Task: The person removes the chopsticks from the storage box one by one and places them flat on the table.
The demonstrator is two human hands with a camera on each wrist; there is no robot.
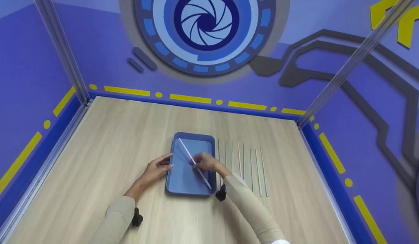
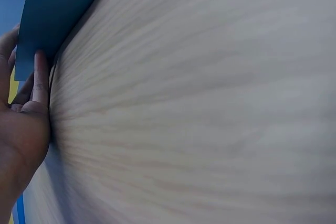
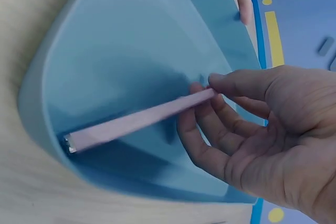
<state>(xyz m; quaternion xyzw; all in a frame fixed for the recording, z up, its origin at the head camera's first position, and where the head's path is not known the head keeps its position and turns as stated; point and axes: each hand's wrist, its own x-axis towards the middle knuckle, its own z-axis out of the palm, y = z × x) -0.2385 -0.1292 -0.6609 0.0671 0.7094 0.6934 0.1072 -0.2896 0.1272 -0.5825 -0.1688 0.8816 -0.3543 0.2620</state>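
A blue rectangular tray [image 1: 190, 194] lies on the wooden table. Inside it a long pale pink stick [image 1: 204, 178] runs diagonally from the far left corner to the near right one. My right hand [image 1: 205, 161] reaches over the tray's right side and pinches this stick near its middle. In the right wrist view, thumb and fingertips hold the stick [image 3: 136, 121], its near end down by the tray's corner. My left hand [image 1: 155, 170] touches the tray's left wall from outside, fingers extended. One straight finger [image 2: 40, 80] lies against that wall in the left wrist view.
Several thin sticks [image 1: 239, 159] lie side by side on the table right of the tray, partly hidden by my right forearm. Blue panels [image 1: 209, 91] with yellow marks stand behind and at both sides. Metal posts [image 1: 65, 54] rise at the back corners.
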